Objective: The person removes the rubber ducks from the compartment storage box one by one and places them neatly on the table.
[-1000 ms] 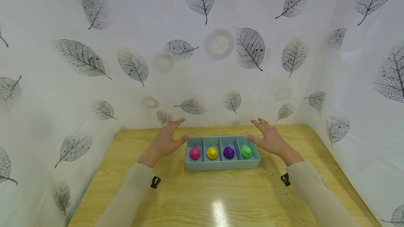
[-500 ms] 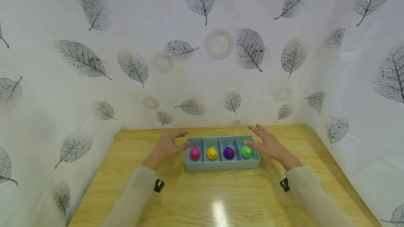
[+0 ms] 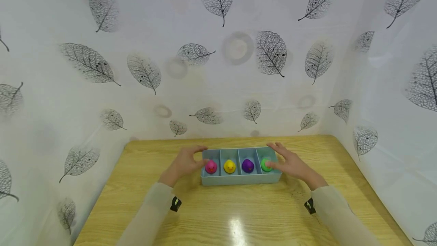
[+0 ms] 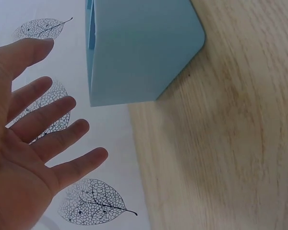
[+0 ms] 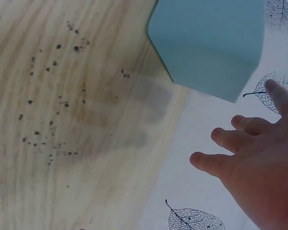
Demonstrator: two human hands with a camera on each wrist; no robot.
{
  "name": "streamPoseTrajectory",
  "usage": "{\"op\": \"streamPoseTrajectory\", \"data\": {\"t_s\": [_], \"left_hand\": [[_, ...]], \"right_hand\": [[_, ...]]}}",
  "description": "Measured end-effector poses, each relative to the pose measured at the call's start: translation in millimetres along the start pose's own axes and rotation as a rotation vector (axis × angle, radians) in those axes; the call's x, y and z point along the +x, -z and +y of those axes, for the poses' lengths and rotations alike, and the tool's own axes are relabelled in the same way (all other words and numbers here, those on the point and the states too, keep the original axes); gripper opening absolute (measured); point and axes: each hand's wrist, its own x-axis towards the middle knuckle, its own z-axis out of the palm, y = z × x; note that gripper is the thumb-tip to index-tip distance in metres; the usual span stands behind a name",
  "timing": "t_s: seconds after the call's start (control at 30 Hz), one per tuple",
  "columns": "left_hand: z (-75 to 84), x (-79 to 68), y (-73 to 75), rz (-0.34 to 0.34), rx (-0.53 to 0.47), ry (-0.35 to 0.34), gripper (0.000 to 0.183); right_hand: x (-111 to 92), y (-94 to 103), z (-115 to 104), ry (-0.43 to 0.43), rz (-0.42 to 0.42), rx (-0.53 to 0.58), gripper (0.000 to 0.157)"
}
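Note:
A pale blue box (image 3: 239, 179) with dividers stands on the wooden table. Its compartments hold a pink duck (image 3: 211, 167), a yellow duck (image 3: 229, 166), a purple duck (image 3: 247, 166) and a green duck (image 3: 264, 164). My left hand (image 3: 186, 163) is at the box's left end, its thumb over the rim beside the pink duck. At the opposite end my right hand (image 3: 291, 164) hovers with its thumb partly covering the green duck. Both wrist views show spread fingers apart from the box's end walls (image 4: 139, 52), and neither hand grips anything.
The wooden table (image 3: 218, 212) ends at a white sheet (image 3: 218, 86) printed with leaves, which hangs behind it and on both sides. Small dark specks (image 5: 53, 100) mark the wood near the box's right end.
Both hands have come down and closer to the box ends, thumbs now over the rim. The left hand has also shifted right. The box and ducks have stayed in place.

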Motion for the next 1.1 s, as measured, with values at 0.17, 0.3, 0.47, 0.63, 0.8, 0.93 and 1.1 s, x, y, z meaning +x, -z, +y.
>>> {"op": "streamPoseTrajectory", "data": {"t_s": [0.17,0.3,0.47,0.63,0.8,0.93,1.1], "left_hand": [[0.3,-1.0,-4.8,-0.019,-0.026,0.045,0.054],[-0.4,-1.6,-7.7,-0.03,-0.022,0.048,0.053],[-2.0,-1.7,-10.8,-0.053,-0.013,0.033,0.054],[-1.0,-1.9,-12.2,-0.086,-0.016,0.054,0.054],[-0.7,0.0,-13.9,-0.123,0.014,0.061,0.054],[-1.9,2.1,-15.9,-0.156,0.026,0.075,0.057],[-2.6,3.8,-18.1,-0.147,0.043,0.065,0.058]], "right_hand": [[-1,-4.8,6,-0.002,-0.007,-0.021,0.088],[-2,-7.9,9,-0.003,-0.017,-0.034,0.091],[-2,-12.0,15,-0.009,-0.037,-0.049,0.093],[-2,-14.0,18,0.0,-0.049,-0.058,0.094],[-3,-14.5,20,0.008,-0.064,-0.057,0.094],[-4,-14.7,20,0.002,-0.078,-0.037,0.094],[-4,-14.6,18,0.0,-0.08,-0.037,0.094]]}}
